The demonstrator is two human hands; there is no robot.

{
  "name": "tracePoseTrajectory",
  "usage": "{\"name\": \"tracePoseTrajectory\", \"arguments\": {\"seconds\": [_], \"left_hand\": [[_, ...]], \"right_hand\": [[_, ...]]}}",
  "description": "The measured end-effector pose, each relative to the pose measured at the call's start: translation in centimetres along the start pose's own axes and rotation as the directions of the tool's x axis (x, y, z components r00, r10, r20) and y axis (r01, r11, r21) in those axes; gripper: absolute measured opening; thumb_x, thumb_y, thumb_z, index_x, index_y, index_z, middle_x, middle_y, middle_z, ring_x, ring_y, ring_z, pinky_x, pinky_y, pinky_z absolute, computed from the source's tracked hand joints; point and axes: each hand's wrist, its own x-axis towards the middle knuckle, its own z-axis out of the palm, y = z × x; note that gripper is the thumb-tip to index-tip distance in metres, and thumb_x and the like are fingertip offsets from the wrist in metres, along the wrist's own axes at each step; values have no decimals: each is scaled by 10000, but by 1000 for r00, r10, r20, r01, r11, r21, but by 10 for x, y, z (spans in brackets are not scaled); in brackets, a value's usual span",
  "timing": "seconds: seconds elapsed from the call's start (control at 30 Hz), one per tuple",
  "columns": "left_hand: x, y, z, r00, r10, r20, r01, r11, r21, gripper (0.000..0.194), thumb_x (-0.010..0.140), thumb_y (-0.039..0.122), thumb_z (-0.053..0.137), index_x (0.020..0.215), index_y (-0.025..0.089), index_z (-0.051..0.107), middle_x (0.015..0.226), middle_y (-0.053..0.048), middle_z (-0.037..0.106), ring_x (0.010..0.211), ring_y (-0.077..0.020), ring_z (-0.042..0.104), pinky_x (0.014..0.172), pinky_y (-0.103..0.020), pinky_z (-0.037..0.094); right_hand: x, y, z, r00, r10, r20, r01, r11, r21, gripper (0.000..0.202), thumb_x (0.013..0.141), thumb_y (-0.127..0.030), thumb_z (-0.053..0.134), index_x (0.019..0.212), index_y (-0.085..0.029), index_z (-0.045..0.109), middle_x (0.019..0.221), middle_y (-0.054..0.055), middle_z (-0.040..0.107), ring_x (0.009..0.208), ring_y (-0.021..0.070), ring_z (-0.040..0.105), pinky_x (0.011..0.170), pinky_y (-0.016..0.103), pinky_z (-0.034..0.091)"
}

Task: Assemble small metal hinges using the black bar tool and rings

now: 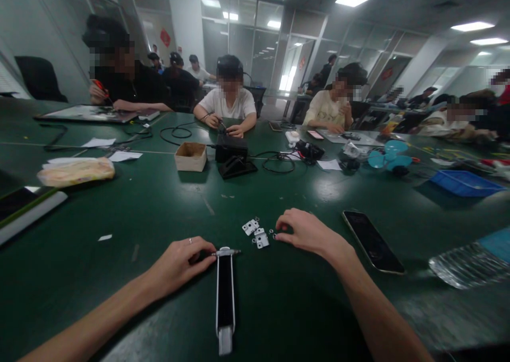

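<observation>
A narrow black bar with a white frame (225, 293) lies lengthwise in front of me, with a metal cross rod (233, 252) at its far end. My left hand (183, 261) is closed, thumb and fingertips pinching the rod's left end. To the right of the bar, two small white metal brackets with holes (262, 238) lie close together, several tiny rings (271, 231) around them. My right hand (308, 232) rests beside these rings, thumb and forefinger curved with a gap between them. Its thumb tip touches or nearly touches one ring.
A phone (372, 242) and a plastic water bottle (458, 264) lie at right. Farther off are a blue tray (464, 183), blue fan blades (390, 156), a small box (190, 157), a black device (231, 152) with cables and a plastic packet (77, 172). Co-workers sit across the green table.
</observation>
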Motion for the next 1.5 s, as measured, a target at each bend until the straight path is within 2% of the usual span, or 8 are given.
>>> {"name": "tracePoseTrajectory", "arguments": {"seconds": [0.23,0.47,0.63,0.8,1.1,1.27,1.37,1.5], "left_hand": [[0,-1,-1,1000,12,22,-12,1000,-8,234,904,340,470,990,204,640,795,-4,616,616,-116,524,592,-208,405],[1,0,-2,999,31,16,-31,999,-16,226,905,330,474,992,196,633,793,-5,611,614,-114,527,586,-208,407],[0,3,-3,999,29,13,-29,999,-23,206,899,308,491,995,187,627,787,-5,600,628,-115,533,575,-201,405],[0,4,-4,1000,21,14,-20,999,-32,203,899,309,490,983,183,626,791,-4,598,614,-107,519,560,-194,398],[-1,3,-4,1000,14,23,-13,998,-56,207,905,308,481,994,191,626,792,-6,602,632,-115,530,570,-200,407],[-1,4,-4,999,37,12,-36,999,-40,200,917,309,473,1004,198,616,819,-13,615,682,-131,554,593,-211,420],[-2,4,-4,999,46,7,-46,998,-31,190,919,293,476,1006,196,614,830,-15,618,693,-134,560,602,-216,424],[-2,3,-3,999,47,1,-47,998,-33,193,922,301,475,1002,193,614,818,-13,616,686,-132,559,611,-219,428]], "right_hand": [[7,-7,8,994,77,82,-84,994,77,119,867,-189,559,917,-163,664,938,63,644,833,182,600,716,307,455],[5,-5,8,987,127,102,-140,981,134,126,860,-203,526,884,-155,640,911,71,642,756,170,600,626,274,454],[8,2,15,994,95,53,-101,986,135,113,822,-177,505,810,-155,616,842,56,631,717,158,588,621,270,440],[4,8,11,996,86,-7,-85,989,123,112,827,-188,499,830,-155,606,854,61,626,732,162,581,630,280,445],[-4,-2,15,999,-23,-43,36,942,333,54,808,-161,545,811,-161,599,765,2,621,621,106,553,558,224,438],[-6,-8,15,991,-127,-44,134,961,241,204,891,-175,483,1020,-207,637,901,20,620,748,129,577,675,262,462],[-8,-13,14,984,-176,-20,177,971,164,247,925,-179,461,1046,-230,670,971,39,611,860,154,584,766,292,459],[-10,-23,14,985,-172,27,170,983,72,257,926,-144,466,1060,-227,669,936,44,599,816,153,581,721,285,450]]}}
